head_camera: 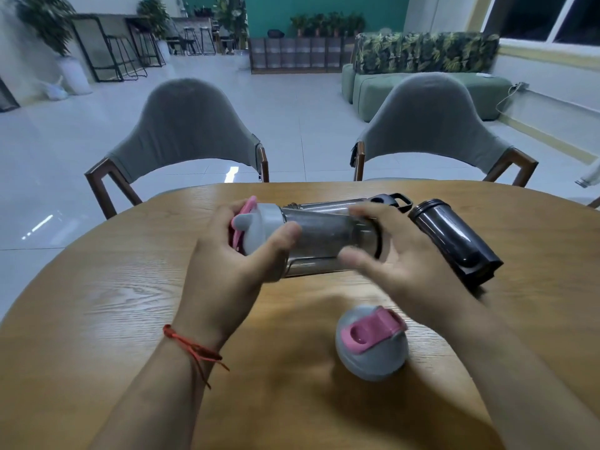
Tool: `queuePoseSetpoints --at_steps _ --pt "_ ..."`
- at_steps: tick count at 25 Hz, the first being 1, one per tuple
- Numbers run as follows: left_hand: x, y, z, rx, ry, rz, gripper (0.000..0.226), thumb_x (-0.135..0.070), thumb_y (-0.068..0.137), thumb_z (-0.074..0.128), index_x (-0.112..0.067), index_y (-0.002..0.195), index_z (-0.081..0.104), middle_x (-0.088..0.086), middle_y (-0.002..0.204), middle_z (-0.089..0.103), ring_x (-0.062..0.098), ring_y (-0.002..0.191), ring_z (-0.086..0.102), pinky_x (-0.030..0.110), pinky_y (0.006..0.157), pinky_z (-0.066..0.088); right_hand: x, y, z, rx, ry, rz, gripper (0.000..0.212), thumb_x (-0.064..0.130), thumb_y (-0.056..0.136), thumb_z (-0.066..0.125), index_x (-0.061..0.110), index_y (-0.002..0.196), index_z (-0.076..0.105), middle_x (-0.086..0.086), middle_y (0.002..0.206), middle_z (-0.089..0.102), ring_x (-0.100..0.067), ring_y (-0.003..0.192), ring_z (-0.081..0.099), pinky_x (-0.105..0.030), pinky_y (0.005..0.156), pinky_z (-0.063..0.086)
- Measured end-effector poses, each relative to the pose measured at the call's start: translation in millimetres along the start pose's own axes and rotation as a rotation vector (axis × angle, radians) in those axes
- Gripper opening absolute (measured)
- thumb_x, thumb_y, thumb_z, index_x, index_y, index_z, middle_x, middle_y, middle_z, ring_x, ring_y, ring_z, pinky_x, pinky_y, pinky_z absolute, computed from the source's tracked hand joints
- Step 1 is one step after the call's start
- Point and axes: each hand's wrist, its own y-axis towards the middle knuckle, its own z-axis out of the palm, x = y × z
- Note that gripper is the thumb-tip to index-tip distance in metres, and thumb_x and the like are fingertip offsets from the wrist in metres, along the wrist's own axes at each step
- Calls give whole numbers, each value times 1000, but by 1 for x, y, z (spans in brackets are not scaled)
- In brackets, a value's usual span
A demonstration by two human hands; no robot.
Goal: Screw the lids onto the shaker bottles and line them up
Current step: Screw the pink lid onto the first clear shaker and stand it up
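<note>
Nearest the camera: loose lid (370,344), grey dome with a pink flip cap, lying tilted on the wooden table (97,287) at about 5 o'clock from the held bottle, touching neither hand.

Held bottle (324,241): smoky clear body, horizontal, lifted just above the tabletop at frame centre. Grey lid with pink cap (256,227) sits on its 9 o'clock end (how far it is threaded on can't be told).

Left hand (233,254): wrapped round the lid end, thumb across the grey collar, fingers curled behind the pink cap. Clamped on the lid. Red string bracelet (194,347) on that wrist.

Right hand (396,258): palm up, cupped under the bottle's base end, fingers spread and motion-blurred. Thumb and fingertips appear to touch the body, but the grip looks loose; whether it is actually closed on it I cannot tell.

Second clear bottle (344,204) lies on its side right behind the held one, at 12 o'clock, black lid with loop handle (394,200) at its 3 o'clock end.

Dark bottle (454,238) lies on its side at 3 o'clock, open mouth pointing toward 11 o'clock, just beside the right hand.

Two grey chairs (185,125) stand at the table's far edge.
</note>
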Motion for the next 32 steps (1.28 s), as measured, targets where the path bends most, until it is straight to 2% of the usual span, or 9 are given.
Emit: queuePoseSetpoints --at_steps 2,5,9,12,15,22,26,28,32 --pt "-3 5 -15 -40 2 -58 72 -75 67 79 -41 129 66 -17 119 75 -1 108 74 34 92 67 16 1 19 2 -405 -198 86 71 82 76 46 158 45 15 152 58 -17 139 55 -44 113 44" --pt "-7 10 -47 -49 -211 -114 86 -71 74 80 -22 143 64 -1 138 75 17 124 75 45 98 65 47 17 53 -129 -540 -178 85 74 79 75 34 151 53 5 136 69 -27 128 59 -54 106 48" --pt "0 9 -88 -62 -220 -83 70 -53 78 83 -30 141 63 -6 138 75 11 127 73 41 104 61 101 45 97 175 -89 136 75 67 80 87 31 140 60 14 130 71 -12 113 68 -36 91 59" --pt "22 9 -108 -142 52 -83 71 -32 77 97 -33 137 60 -15 131 72 4 118 72 40 101 63 121 57 147 253 41 135 60 48 85 90 28 136 65 17 120 72 3 96 68 -8 72 49" --pt "38 9 -132 -172 116 -103 72 -22 79 98 -32 135 55 -17 129 68 0 116 68 31 95 60 128 65 179 276 62 118 58 42 86 91 27 136 66 18 115 70 15 89 58 3 61 40" --pt "56 4 -144 -178 224 -132 77 -19 77 98 -31 137 52 -13 130 66 0 114 65 2 75 51 126 65 207 310 39 141 67 44 82 91 29 141 61 16 122 72 -8 104 66 -12 69 43" --pt "33 -5 -150 -86 506 -350 77 -43 77 97 -20 132 49 -1 124 65 20 111 66 26 80 51 122 63 197 354 49 157 90 46 79 95 30 157 51 14 146 66 -12 129 67 -31 96 57" --pt "9 -14 -155 -34 757 -367 57 -53 82 90 -19 116 59 -3 106 68 15 93 65 27 69 46 118 58 169 323 50 150 97 39 83 95 28 165 44 9 150 61 -13 132 65 -39 110 55" --pt "-24 -27 -120 142 693 -184 30 -51 88 86 -28 104 74 -12 90 72 6 89 69 26 75 56 93 38 90 144 -4 53 58 25 93 86 34 146 63 15 130 73 -3 118 72 -34 105 59"
